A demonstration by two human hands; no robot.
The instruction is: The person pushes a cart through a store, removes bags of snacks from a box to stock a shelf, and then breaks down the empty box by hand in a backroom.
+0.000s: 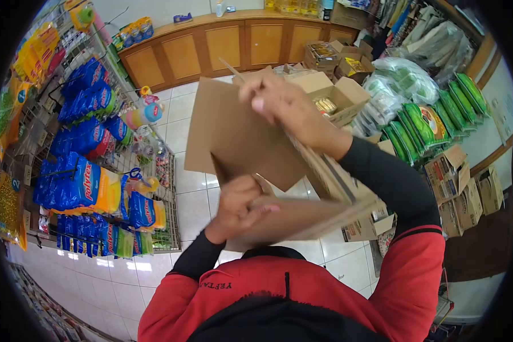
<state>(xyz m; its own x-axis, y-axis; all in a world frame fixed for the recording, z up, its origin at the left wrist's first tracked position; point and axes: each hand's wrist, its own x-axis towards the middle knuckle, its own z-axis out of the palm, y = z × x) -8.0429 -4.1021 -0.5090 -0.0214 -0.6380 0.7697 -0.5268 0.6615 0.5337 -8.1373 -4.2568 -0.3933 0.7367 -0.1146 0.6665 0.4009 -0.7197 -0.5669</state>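
In front of my chest is a brown cardboard box (239, 122), tilted, with its flaps standing out. White floor shows through a gap in it. My left hand (239, 208) is closed on the box's near left side, with the thumb lying along a flap. Over the far right edge of the box, my right hand (293, 108) has its fingers curled around the cardboard; they are slightly blurred. Black sleeves cover both forearms.
A wire rack (165, 211) with hanging blue sponge packets (77, 179) stands on the left. Several cartons (347, 94) and green bags (422, 125) sit on the right. A long wooden cabinet (222, 45) runs along the back. White tiles (191, 199) cover the floor.
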